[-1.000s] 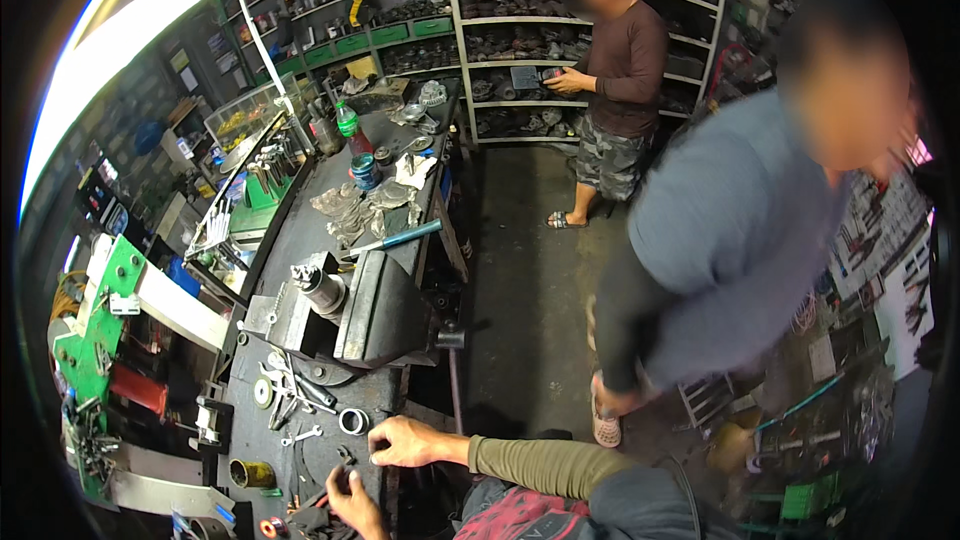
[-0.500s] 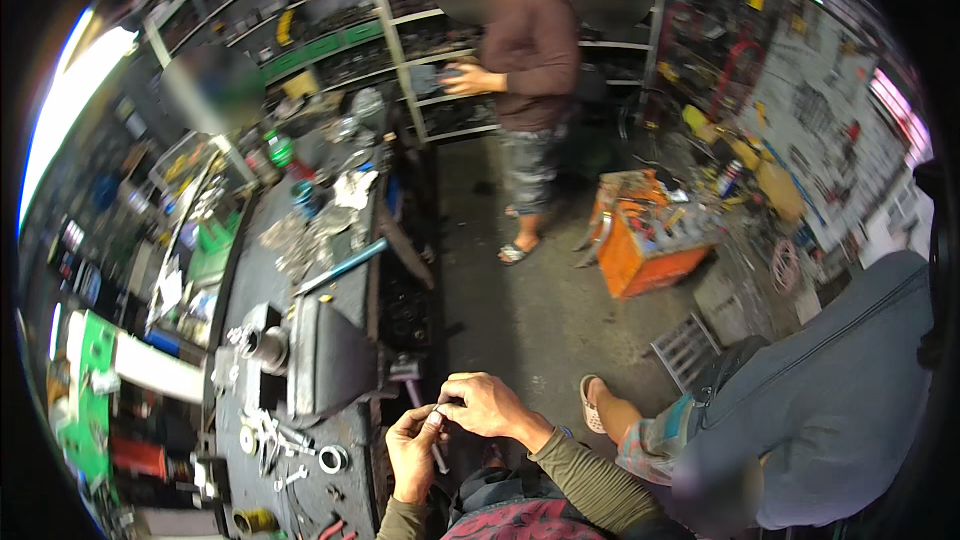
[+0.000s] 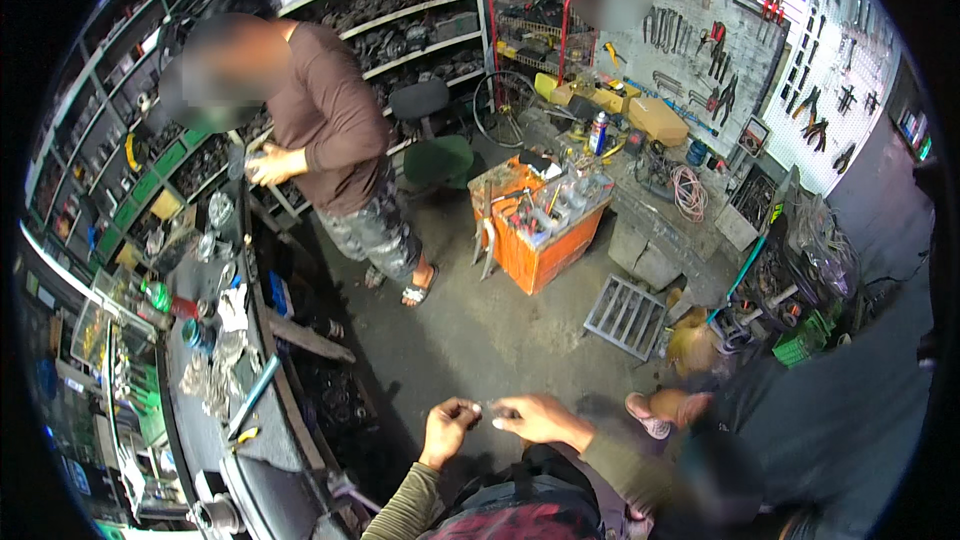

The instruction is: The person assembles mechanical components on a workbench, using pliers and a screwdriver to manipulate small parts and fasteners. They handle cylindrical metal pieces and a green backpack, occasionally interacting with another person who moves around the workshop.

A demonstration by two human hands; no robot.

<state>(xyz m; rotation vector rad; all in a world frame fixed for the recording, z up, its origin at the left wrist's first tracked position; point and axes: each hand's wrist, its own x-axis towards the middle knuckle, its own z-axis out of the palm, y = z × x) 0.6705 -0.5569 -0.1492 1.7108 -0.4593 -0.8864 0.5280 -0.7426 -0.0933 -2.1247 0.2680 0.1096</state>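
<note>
Half a second ago the fingertips met; now the left hand (image 3: 450, 432) and right hand (image 3: 545, 419) stand just apart over the floor (image 3: 480, 355), and the view has swung right, so the work is in mid-air, clear of the bench (image 3: 195, 448). The left fingers curl into a narrow pinch, with a pale speck (image 3: 478, 407) at their tips, possibly a small part; the right fingers bunch narrowly toward it, and I cannot tell what, if anything, either holds. At left lie crumpled grey rags (image 3: 208, 380), a smooth blue bar (image 3: 256, 396) and the rounded, dark metal vise (image 3: 275, 497); far off, 1 scuffed orange cabinet (image 3: 545, 258).
</note>
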